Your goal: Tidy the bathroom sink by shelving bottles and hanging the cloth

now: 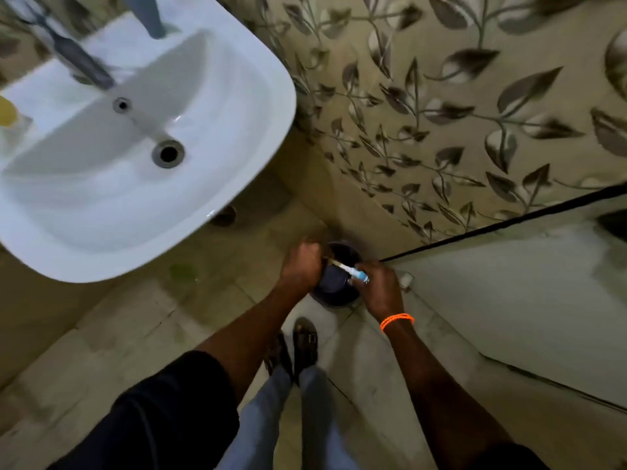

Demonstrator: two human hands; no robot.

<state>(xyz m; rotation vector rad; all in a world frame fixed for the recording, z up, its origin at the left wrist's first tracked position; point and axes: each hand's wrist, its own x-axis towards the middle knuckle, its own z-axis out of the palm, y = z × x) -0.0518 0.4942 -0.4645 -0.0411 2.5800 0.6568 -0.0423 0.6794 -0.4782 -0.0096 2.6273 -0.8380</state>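
Note:
A small dark round bin (334, 286) stands on the floor in the corner by the leaf-patterned wall. My left hand (300, 266) is closed at the bin's left rim, apparently on its lid or edge. My right hand (380, 288), with an orange band at the wrist, is shut on a small blue-and-white tube (356, 273) held over the bin. The white sink (237, 184) is at the upper left, its bowl bare. A yellowish item (6, 111) sits on its left ledge, partly cut off.
A grey faucet (81, 64) reaches over the sink. A pale door or panel (509, 300) with a dark edge stands to the right of the bin. My feet in sandals (295, 347) are on the tiled floor just behind the bin.

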